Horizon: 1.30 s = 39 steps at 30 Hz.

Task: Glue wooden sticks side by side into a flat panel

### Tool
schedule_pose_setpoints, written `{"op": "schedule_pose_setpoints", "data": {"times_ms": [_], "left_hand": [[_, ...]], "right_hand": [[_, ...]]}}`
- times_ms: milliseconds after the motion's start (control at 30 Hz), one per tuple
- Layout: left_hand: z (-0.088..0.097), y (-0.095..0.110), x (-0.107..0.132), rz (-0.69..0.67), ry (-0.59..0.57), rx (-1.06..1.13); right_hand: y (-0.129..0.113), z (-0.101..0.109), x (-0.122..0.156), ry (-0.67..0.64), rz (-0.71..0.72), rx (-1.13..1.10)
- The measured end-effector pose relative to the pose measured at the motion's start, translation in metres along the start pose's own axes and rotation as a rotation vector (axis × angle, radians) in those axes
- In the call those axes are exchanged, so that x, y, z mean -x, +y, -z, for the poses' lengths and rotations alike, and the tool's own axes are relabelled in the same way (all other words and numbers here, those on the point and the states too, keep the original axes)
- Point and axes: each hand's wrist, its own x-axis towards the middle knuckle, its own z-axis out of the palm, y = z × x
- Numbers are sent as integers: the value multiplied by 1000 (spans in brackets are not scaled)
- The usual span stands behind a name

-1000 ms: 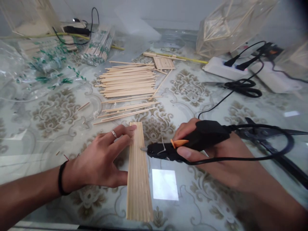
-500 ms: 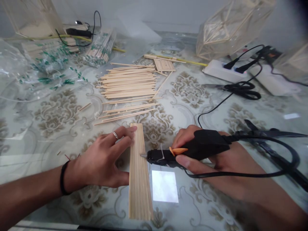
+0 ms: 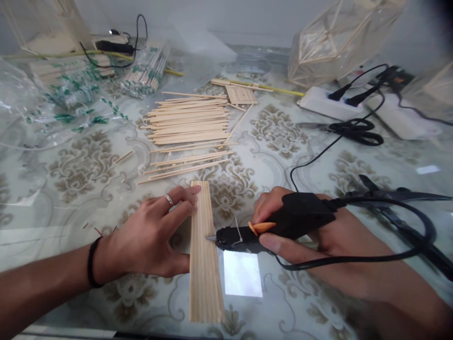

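Note:
A narrow panel of pale wooden sticks (image 3: 205, 278), lying side by side, points away from me on the near part of the table. My left hand (image 3: 152, 236) grips its left edge, fingertips on the upper end and thumb lower down. In my right hand (image 3: 283, 226) is a black hot glue gun (image 3: 300, 217) with an orange trigger. Its metal nozzle points left and meets the panel's surface near the right edge, about midway along. A thin whitish strand of glue hangs at the gun's front. The gun's cord loops over my right wrist.
Loose wooden sticks (image 3: 191, 120) lie in a pile beyond the panel. Scissors (image 3: 350, 130) and a white power strip (image 3: 331, 103) with plugs sit at right. Wrapped stick bundles (image 3: 145, 71) and plastic wrappers (image 3: 78, 101) are at back left. A stick-frame structure (image 3: 329, 47) stands behind.
The glue gun's nozzle has shifted slightly toward me along the panel. My left hand and the panel stay essentially in place.

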Motion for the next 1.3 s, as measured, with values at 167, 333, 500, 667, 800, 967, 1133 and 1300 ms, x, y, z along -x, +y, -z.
{"op": "schedule_pose_setpoints", "data": {"times_ms": [167, 333, 500, 667, 800, 967, 1133, 1300], "left_hand": [[1, 0, -1, -24, -16, -6], [2, -1, -2, -38, -15, -3], [2, 0, -2, -36, -18, -21], [2, 0, -3, -44, -19, -2], [3, 0, -5, -51, -11, 12], [3, 0, -5, -63, -18, -11], [4, -1, -4, -62, -23, -3], [4, 0, -4, -62, -46, -29]], "right_hand": [[-3, 1, -1, -11, -16, -12], [-8, 1, -2, -38, -61, -78], [-4, 0, 1, -47, -67, -116], [0, -1, 4, -52, -27, -108], [-5, 2, 0, -95, -62, -82], [-8, 3, -1, -111, -49, -88], [-8, 3, 1, -136, -53, -87], [-6, 4, 3, -139, -26, -88]]}}
